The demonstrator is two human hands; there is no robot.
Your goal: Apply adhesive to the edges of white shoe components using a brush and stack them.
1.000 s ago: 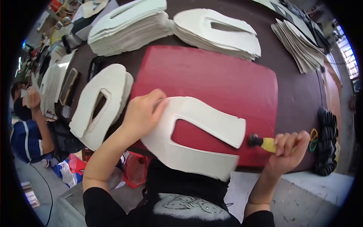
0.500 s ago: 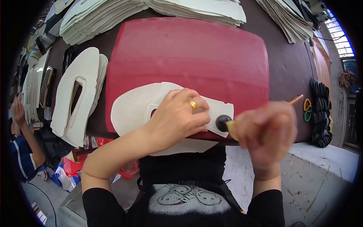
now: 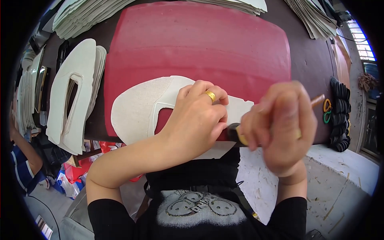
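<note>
An off-white shoe upper piece point(image 3: 138, 96) lies flat on a red mat point(image 3: 192, 36), with a slot-shaped cut-out in its middle. My left hand point(image 3: 198, 116), a gold ring on one finger, rests on it near its narrower right end; its fingers are bent and whether they pinch anything is hidden. My right hand point(image 3: 282, 124), smeared by motion, is closed around a hammer. The hammer's dark round head point(image 3: 233, 132) is by the piece's lower right edge, and its brown handle end point(image 3: 319, 100) sticks out past my fist.
Similar white pieces point(image 3: 66, 96) are stacked left of the mat. Thick stacks of white pieces point(image 3: 84, 18) stand along the far side. Orange and green-handled scissors point(image 3: 327, 111) and a pile of black strips point(image 3: 340, 116) lie at right. Another person's arm point(image 3: 26, 150) shows at far left.
The view has shifted, so the mat sits higher in the picture. My right hand has swung with the hammer, its head now lower, at the piece's lower edge. My left hand stays on the piece.
</note>
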